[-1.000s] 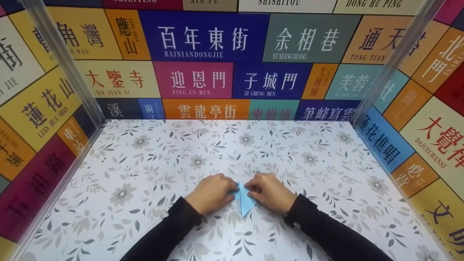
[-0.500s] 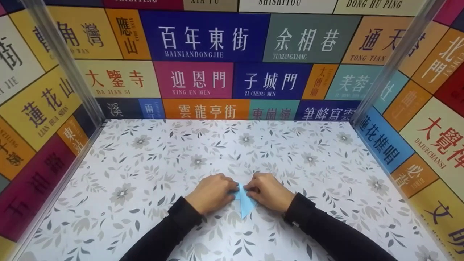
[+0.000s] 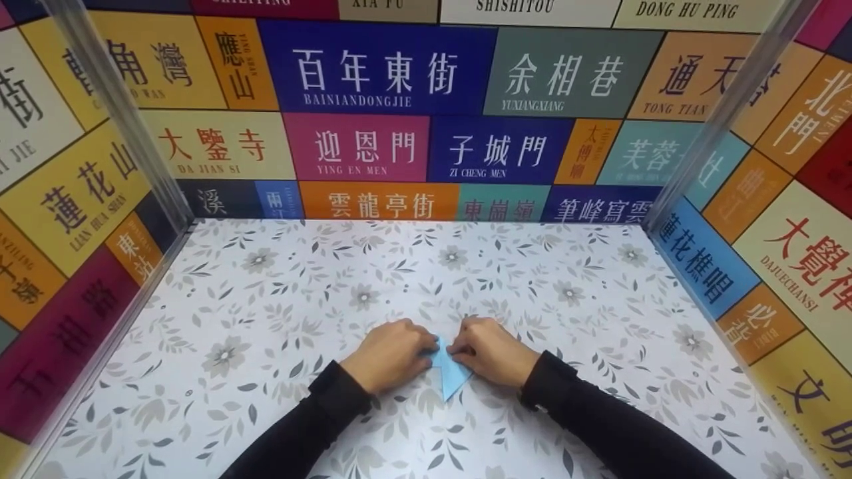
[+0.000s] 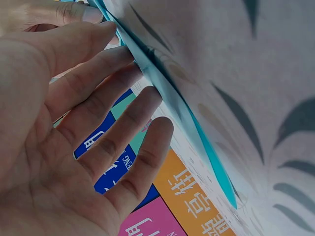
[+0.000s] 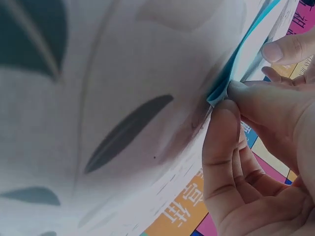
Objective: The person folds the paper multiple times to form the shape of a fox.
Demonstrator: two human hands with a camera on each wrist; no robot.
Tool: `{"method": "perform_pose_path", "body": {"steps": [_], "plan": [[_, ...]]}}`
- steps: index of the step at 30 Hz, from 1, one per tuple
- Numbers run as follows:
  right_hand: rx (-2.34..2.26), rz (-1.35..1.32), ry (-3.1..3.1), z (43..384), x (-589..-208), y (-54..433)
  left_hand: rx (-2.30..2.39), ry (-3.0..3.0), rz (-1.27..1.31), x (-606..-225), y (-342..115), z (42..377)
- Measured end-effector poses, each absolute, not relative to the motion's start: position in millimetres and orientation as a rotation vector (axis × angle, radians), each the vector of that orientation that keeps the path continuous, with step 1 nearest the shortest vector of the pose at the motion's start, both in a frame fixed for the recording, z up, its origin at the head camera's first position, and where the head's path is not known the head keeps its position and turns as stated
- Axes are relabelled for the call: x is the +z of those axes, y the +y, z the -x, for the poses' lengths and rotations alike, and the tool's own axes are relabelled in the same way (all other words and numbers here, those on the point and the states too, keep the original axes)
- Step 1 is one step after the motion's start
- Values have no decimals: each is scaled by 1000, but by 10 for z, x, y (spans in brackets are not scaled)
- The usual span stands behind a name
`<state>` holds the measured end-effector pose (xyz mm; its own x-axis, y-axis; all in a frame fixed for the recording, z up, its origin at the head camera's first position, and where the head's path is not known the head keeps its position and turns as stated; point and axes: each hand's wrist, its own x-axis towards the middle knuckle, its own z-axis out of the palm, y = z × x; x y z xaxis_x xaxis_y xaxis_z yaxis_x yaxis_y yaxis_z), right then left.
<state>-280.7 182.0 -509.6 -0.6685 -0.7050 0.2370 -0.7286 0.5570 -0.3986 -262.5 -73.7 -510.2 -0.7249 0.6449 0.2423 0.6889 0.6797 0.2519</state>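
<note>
A small folded sheet of light blue paper [image 3: 454, 380] lies on the patterned tabletop, its pointed corner toward the near side. From the left, my left hand [image 3: 394, 356] presses on the sheet. The left wrist view shows that hand's fairly straight fingers [image 4: 142, 110] with their tips at the paper [image 4: 172, 91]. On the other side, my right hand [image 3: 500, 352] pinches the paper's far right part. Its thumb and forefinger [image 5: 221, 128] meet at the layered edge of the paper [image 5: 241, 56] in the right wrist view. Both hands partly cover the sheet in the head view.
The tabletop [image 3: 319, 266] carries a grey leaf and flower print. Upright panels with coloured blocks of lettering stand at the back [image 3: 373, 66], left [image 3: 73, 199] and right [image 3: 792, 233]. Clear strips [image 3: 725, 100] run along the corners.
My right hand has shifted slightly left along the paper, and its wrist has come in a little. My left hand stays in place.
</note>
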Motion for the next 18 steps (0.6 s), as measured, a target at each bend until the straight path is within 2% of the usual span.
{"method": "perform_pose_path", "body": {"steps": [18], "plan": [[754,-1251,-2830,2844,-5084,1850,-514,-2777,1085,-5134,-762,2648]]}}
